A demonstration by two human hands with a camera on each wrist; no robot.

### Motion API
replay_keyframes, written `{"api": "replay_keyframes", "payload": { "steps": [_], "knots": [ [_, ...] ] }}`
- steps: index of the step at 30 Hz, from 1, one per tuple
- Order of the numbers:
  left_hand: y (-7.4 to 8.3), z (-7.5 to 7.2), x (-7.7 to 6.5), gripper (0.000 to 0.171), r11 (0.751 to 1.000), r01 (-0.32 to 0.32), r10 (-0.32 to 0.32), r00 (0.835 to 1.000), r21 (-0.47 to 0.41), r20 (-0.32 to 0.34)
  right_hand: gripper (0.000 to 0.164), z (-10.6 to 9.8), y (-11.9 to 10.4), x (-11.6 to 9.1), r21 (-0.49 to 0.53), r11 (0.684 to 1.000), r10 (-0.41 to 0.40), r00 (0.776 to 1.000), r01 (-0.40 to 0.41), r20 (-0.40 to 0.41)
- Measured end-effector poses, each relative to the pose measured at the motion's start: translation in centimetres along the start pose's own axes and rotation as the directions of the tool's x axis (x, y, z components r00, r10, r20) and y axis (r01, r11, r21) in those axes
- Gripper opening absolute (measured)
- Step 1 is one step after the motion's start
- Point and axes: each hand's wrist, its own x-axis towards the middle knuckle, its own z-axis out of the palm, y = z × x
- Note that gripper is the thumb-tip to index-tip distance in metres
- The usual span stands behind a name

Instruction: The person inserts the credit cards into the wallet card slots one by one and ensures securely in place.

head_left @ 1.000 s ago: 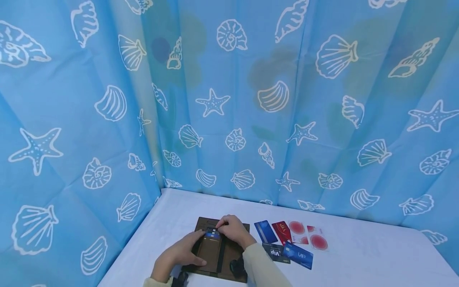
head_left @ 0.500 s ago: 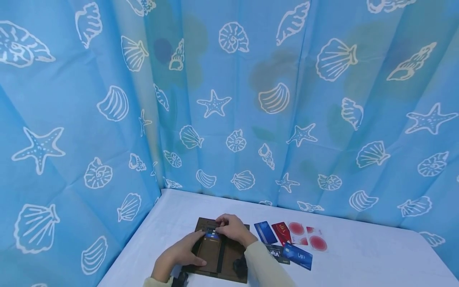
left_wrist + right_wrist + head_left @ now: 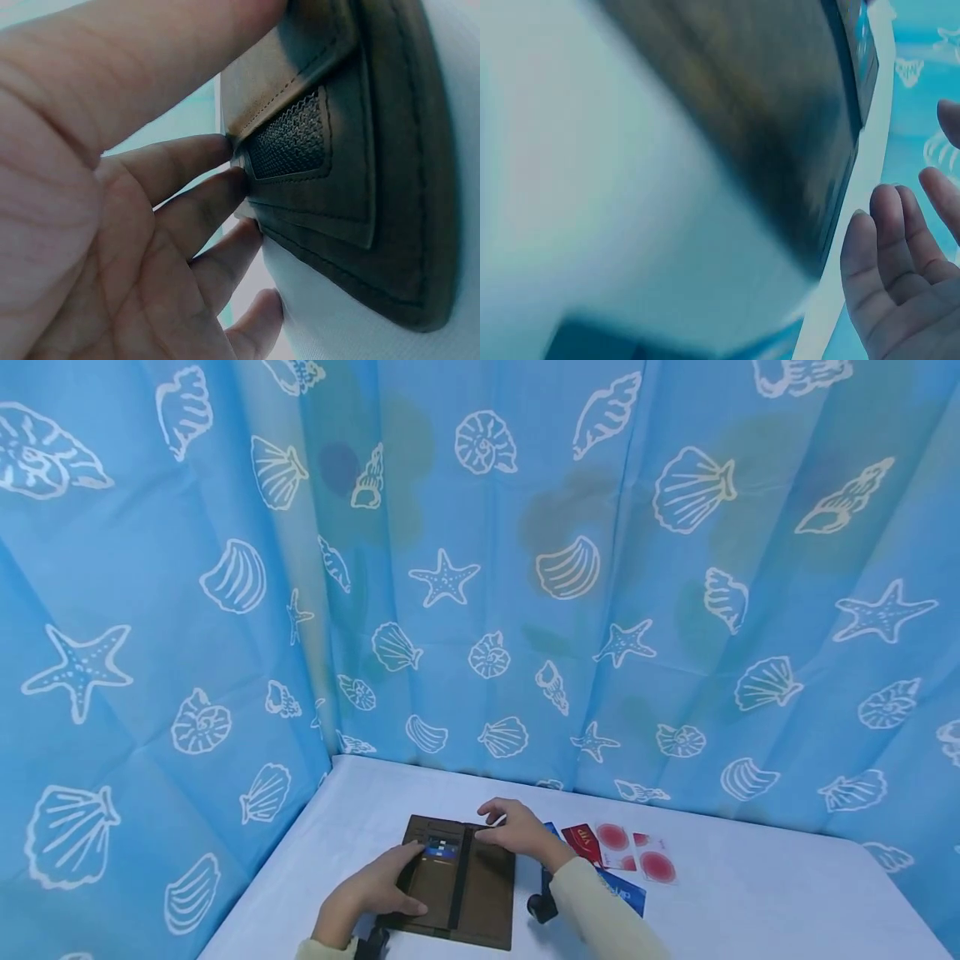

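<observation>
An opened brown long wallet [image 3: 483,906] lies on the white table, a dark strip running down its middle. In its left half a blue card [image 3: 438,850] sits in a slot, its upper part showing. My left hand [image 3: 375,885] rests across the wallet's left side, thumb and fingers spread. Up close in the left wrist view, fingertips [image 3: 238,187] touch the wallet's edge beside a mesh window [image 3: 292,139]. My right hand [image 3: 521,833], fingers loosely bent and holding nothing, hovers at the wallet's upper right; the right wrist view shows its fingers [image 3: 889,232] apart from the wallet.
Right of the wallet lie a red VIP card [image 3: 581,843], red-and-white cards [image 3: 613,839] and a blue card [image 3: 626,889]. My right forearm partly covers the blue cards there. A blue shell-print curtain [image 3: 480,610] stands behind and left of the table.
My right hand has let go of the blue card in the slot and moved right, away from it. The left hand has stayed in place on the wallet.
</observation>
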Motion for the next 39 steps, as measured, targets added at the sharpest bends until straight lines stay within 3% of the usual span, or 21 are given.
{"api": "replay_keyframes", "payload": {
  "steps": [17,22,31,39],
  "knots": [
    [-0.3,-0.2,0.3,0.089,1.0,-0.011,0.011,1.0,0.002,0.003,0.056,-5.4,3.5,-3.3,-0.005,0.994,0.105,0.983,-0.107,-0.148],
    [-0.3,-0.1,0.2,0.089,1.0,-0.015,0.015,1.0,0.01,0.002,0.056,-6.5,4.1,-4.4,-0.005,0.99,0.138,0.978,-0.141,-0.158],
    [0.0,0.1,0.1,0.088,1.0,-0.011,0.011,1.0,0.019,-0.007,0.057,-8.0,5.7,-5.8,-0.001,0.991,0.128,0.973,-0.131,-0.193],
    [0.3,0.1,0.1,0.089,1.0,0.009,-0.01,1.0,0.021,0.012,0.053,-9.4,7.0,-7.0,-0.02,0.974,0.22,0.958,-0.227,-0.185]
  ]
}}
